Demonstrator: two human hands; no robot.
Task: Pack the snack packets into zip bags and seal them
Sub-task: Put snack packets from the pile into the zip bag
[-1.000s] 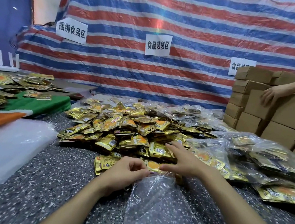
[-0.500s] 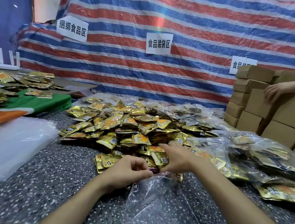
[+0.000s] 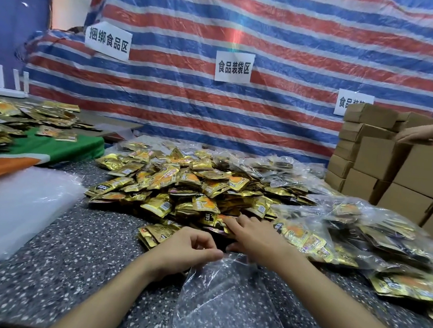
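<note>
Noted left hand (image 3: 185,252) pinching mouth of clear zip bag (image 3: 225,301), fingers curled on the film, bag body below them. Noted right hand (image 3: 253,236) released, fingers straight, tips touching snack packets (image 3: 182,187) heaped just beyond the fingertips.

捆绑食品区 sign (image 3: 107,40), 食品装袋区 sign (image 3: 234,67), on tarp (image 3: 309,52)

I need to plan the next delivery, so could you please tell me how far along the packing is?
Done: several filled bags lie at the right; sealing cannot be told. In hand: the left hand pinches the mouth of a clear zip bag that looks empty, while the right hand touches the edge of the loose packet pile. Left: that whole large pile.
</note>
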